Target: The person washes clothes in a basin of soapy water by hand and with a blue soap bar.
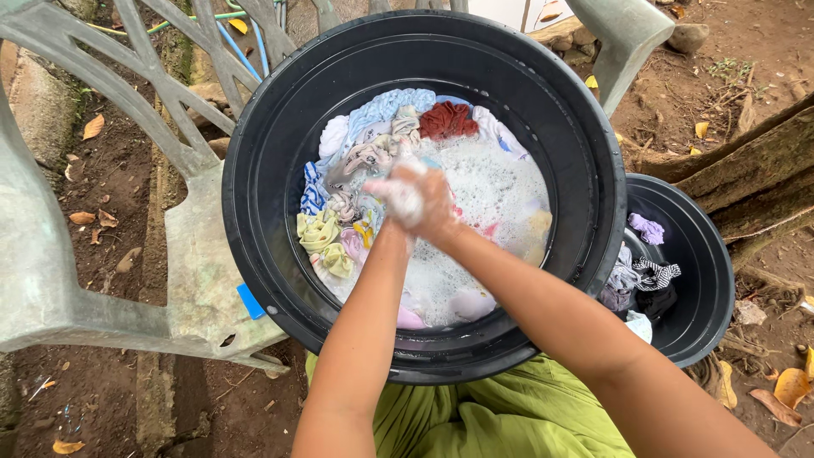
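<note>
A pale plastic chair point(102, 212) lies on bare dirt at left. In the middle, a large black tub point(280, 127) holds soapy water and soaking small garments point(356, 153). Above the suds, the left hand point(398, 199) and right hand point(437, 208) press together, closed around a foam-covered cloth point(405, 197). Most pieces seem unscrubbed. At right, a smaller black basin point(704, 288) holds a few clothes.
</note>
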